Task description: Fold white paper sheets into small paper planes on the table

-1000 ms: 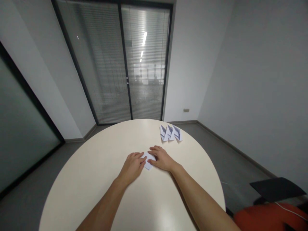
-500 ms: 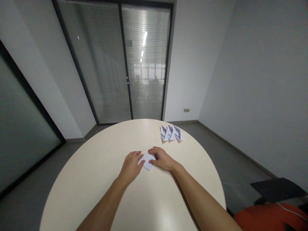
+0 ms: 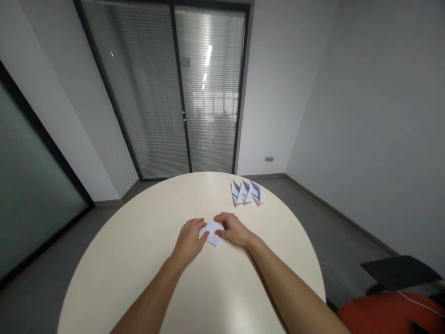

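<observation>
Folded paper (image 3: 212,235) points a corner toward us, long axis unclear, our half-curled left hand (image 3: 190,237) and right hand (image 3: 235,230) holding its sides

Round pale table (image 3: 139,250), one folded paper (image 3: 213,234), three paper shapes (image 3: 246,194) beyond

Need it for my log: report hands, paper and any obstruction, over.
Left hand and right hand on the folded paper. Paper on table. Three folded pieces beyond, rightward, not in the way.
</observation>
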`<move>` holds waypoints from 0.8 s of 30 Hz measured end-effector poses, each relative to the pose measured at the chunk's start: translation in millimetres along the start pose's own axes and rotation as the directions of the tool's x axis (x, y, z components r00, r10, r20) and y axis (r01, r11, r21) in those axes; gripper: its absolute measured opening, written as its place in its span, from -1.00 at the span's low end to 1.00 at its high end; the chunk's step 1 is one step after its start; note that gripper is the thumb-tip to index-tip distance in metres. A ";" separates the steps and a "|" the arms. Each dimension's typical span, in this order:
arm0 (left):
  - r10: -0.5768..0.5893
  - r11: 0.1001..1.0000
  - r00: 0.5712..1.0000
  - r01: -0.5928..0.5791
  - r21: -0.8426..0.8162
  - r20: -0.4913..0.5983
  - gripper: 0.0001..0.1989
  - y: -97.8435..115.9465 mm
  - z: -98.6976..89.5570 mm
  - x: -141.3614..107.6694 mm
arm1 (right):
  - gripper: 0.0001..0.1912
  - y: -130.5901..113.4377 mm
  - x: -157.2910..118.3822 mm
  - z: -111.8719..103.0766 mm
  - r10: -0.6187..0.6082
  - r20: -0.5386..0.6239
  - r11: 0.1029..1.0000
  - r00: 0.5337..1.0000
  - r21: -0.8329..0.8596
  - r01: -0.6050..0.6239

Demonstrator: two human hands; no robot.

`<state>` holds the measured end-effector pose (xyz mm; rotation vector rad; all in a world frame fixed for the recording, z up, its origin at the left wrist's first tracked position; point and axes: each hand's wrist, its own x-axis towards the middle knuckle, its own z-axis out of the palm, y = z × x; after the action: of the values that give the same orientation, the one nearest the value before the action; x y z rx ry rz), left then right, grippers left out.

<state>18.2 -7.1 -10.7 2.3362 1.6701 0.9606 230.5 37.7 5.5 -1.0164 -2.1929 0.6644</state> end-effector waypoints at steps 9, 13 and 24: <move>-0.005 0.996 1.000 0.004 -0.086 -0.014 -0.76 1.6 -1.2 1.0 | -0.55 2.3 -1.7 1.7 0.128 0.009 0.988 0.992 0.091 -0.128; -0.017 0.995 1.000 0.015 -0.099 -0.017 -0.74 3.0 -1.4 1.5 | -0.52 1.3 -2.9 2.3 0.093 0.002 0.982 0.996 0.163 -0.092; 0.065 0.998 0.998 -0.065 -0.017 -0.002 -0.81 10.7 -6.8 4.3 | -0.55 -4.0 -3.0 4.2 0.032 -0.025 0.985 0.999 0.171 -0.027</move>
<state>24.1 -9.2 1.2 2.3931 1.5893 0.9847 227.0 32.2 4.3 -0.9650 -2.0608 0.8315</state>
